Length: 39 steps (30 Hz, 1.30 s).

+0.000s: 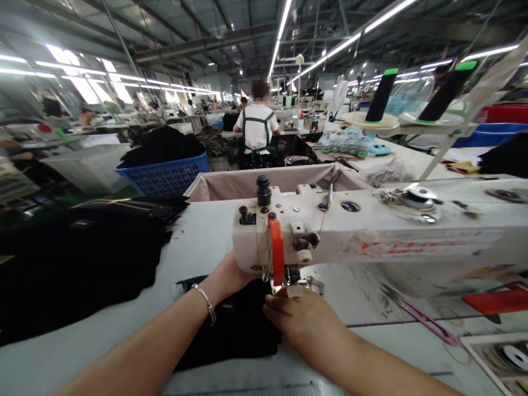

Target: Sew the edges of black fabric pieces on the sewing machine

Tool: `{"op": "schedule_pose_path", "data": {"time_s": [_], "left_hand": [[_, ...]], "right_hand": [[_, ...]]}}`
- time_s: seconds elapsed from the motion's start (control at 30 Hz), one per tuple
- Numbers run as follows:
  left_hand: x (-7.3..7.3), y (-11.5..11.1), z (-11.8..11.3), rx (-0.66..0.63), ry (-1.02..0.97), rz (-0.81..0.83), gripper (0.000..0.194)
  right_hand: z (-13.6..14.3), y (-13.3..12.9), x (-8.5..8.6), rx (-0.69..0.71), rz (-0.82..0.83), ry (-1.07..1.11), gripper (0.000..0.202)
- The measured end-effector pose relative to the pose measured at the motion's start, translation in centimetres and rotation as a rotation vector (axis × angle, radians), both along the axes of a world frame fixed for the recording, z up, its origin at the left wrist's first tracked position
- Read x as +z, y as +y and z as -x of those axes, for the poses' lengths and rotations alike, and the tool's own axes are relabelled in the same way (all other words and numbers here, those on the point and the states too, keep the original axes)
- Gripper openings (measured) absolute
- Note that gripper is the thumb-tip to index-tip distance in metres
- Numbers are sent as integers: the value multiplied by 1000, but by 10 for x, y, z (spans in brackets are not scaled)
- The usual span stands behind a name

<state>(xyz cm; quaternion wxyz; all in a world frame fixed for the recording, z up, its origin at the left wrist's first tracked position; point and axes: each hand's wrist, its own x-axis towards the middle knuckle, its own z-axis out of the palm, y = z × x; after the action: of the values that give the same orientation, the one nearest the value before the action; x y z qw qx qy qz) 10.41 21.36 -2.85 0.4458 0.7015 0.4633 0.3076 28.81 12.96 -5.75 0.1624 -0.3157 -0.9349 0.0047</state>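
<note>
Cloth (235, 335) lies beneath the left hand (233, 274) and against the right hand (303, 319), seemingly steadied from both sides beneath the machine (338, 239); left fingers are hidden, right ones bent together, so I cannot tell whether either clamps it.

Bright o/head tubes (281, 34), L windows (84, 88) blown out, edges blurry & warped.

A slim, rounded, silver-coloured bracelet (207, 302) was worn at the left wrist (214, 287), its finer details blurred; the left forearm (144, 346) and right forearm (379, 357) were left uncovered, and a small, pale, squarish patch (294, 291) was seen at the right hand (307, 319), though whether it was worn could not be told
</note>
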Motion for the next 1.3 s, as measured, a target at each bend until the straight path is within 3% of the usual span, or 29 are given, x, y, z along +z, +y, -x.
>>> {"op": "schedule_pose_path", "data": {"time_s": [0.17,0.3,0.4,0.53,0.73,0.97,1.13,1.3], "left_hand": [[-15,-46,16,47,171,-184,21],[-31,-70,28,-192,423,-446,42],[-36,-67,35,-305,558,-539,51],[-35,-55,43,-371,549,-528,55],[-31,-58,39,-339,593,-525,54],[-37,-63,34,-361,578,-603,60],[-30,-57,34,-343,568,-556,48],[-23,-54,32,-367,588,-539,39]], "right_hand": [[-10,1,-2,67,-17,117,22],[-8,-1,-3,27,24,170,25],[-4,-4,-2,8,69,93,29],[-2,-5,-2,20,78,1,33],[-1,-7,-6,21,38,16,33],[-3,-10,-13,35,-26,102,32],[-3,-9,-20,33,-49,166,32],[-2,-7,-16,14,-15,184,30]]}}
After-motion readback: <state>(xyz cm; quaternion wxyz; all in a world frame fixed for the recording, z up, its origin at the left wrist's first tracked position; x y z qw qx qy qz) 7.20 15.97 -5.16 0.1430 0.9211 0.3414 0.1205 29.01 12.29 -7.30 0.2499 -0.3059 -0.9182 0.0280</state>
